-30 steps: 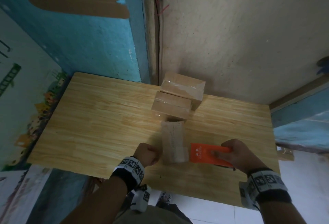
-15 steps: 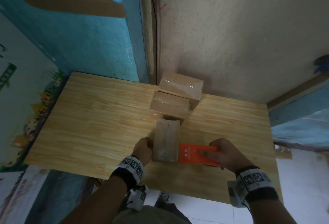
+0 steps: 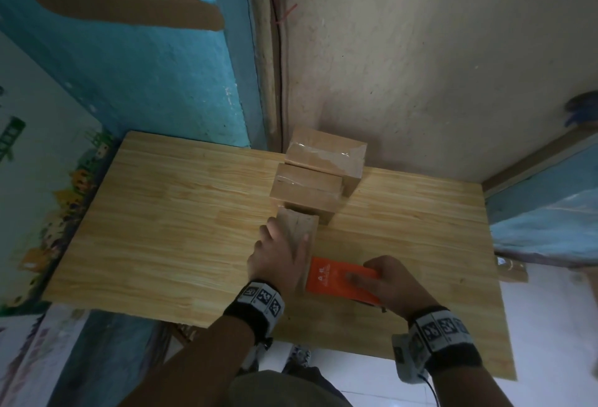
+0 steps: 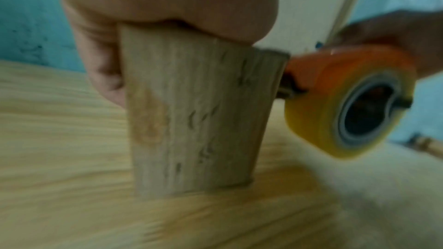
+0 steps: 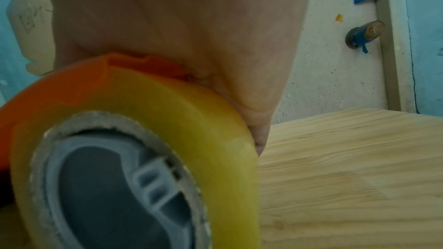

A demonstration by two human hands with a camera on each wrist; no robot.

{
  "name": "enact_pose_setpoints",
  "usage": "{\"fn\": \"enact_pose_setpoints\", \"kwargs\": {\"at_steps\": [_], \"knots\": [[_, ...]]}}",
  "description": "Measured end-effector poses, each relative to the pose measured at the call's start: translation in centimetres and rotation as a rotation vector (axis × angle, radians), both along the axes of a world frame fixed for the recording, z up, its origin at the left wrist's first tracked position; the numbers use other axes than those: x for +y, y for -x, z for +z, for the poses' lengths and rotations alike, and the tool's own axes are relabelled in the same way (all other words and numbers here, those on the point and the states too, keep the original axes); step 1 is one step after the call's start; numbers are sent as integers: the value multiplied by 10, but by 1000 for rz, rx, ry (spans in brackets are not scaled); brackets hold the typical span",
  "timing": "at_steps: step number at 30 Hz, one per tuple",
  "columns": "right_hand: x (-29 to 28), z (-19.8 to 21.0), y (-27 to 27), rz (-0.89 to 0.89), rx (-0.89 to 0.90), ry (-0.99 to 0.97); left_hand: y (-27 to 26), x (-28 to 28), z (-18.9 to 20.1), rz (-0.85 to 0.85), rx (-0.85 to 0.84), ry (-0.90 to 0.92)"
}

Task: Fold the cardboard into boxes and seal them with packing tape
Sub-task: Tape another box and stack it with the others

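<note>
At lower centre, my left hand [image 3: 281,256] clamped the upright brown cardboard box [image 3: 299,232], long axis running up-frame; my right hand [image 3: 386,282] gripped the orange tape dispenser [image 3: 336,278] against its right side

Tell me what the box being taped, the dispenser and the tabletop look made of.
Box: brown cardboard, matte, fibrous, dented.
Dispenser: orange plastic, smooth; its roll looks like glossy yellowish clear tape on a cardboard core.
Tabletop: pale wood grain in joined strips; solid or laminate unclear.
</note>
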State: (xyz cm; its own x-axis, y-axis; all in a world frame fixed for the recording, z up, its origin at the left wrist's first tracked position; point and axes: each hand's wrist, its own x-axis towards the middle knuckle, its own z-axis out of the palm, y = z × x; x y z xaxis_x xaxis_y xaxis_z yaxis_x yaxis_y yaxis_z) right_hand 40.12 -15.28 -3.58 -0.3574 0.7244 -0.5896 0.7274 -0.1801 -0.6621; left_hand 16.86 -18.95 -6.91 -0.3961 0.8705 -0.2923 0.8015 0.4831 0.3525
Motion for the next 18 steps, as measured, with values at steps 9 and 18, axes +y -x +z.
{"fn": "enact_pose_setpoints", "kwargs": {"at_steps": [9,18], "knots": [[-5,-12,-49,-117,2,110,-4,5,2,-47,61,72],[-7,-16,-40,81,-308,-49,-4,6,2,-46,31,45]]}}
